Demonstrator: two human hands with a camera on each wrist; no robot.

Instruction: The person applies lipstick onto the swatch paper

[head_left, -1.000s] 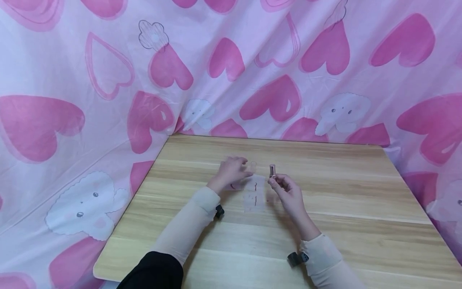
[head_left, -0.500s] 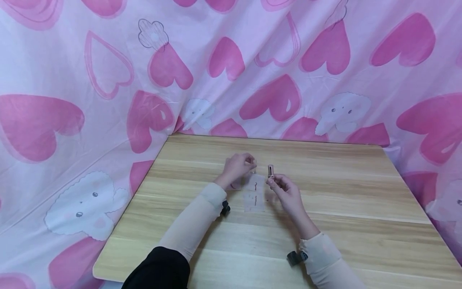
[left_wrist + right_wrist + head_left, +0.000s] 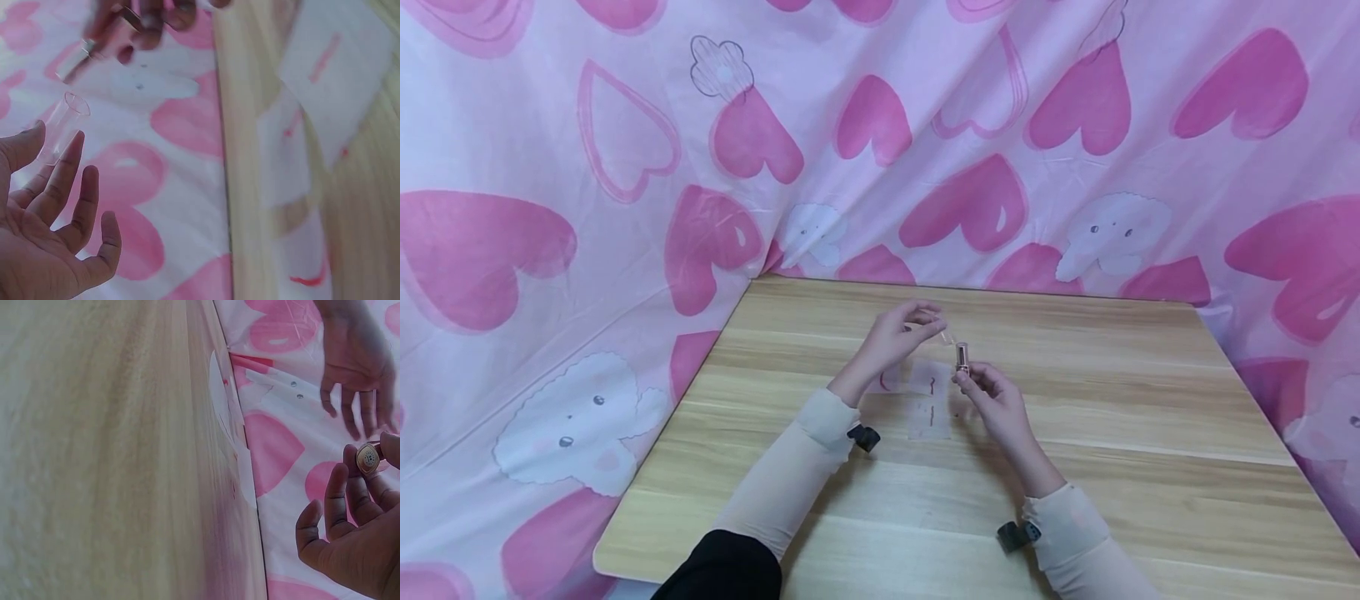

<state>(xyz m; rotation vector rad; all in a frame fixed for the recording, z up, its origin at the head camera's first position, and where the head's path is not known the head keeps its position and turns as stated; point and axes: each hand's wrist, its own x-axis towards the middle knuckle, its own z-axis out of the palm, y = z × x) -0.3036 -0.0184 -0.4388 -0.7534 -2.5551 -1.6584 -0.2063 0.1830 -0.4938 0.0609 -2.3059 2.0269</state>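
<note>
My left hand (image 3: 891, 340) pinches a clear, hollow lipstick cap (image 3: 61, 128) between thumb and fingers, its open end toward the lipstick. In the head view my right hand (image 3: 1002, 408) holds a shiny rose-gold lipstick (image 3: 962, 357) upright by its lower part, with thumb and fingertips. The cap hovers just above and left of the lipstick, a small gap between them in the left wrist view. From the right wrist view the round labelled base (image 3: 367, 459) of the lipstick faces the camera.
Thin white paper pieces (image 3: 929, 408) with red strokes lie on the wooden table (image 3: 1120, 417) below the hands. Another marked piece (image 3: 883, 381) is beside the left wrist. A pink heart-patterned curtain (image 3: 955, 108) hangs behind the table.
My left hand has reached the clear cap on the table, picked it up and lifted it toward the lipstick. The right hand stays almost in place with the lipstick.
</note>
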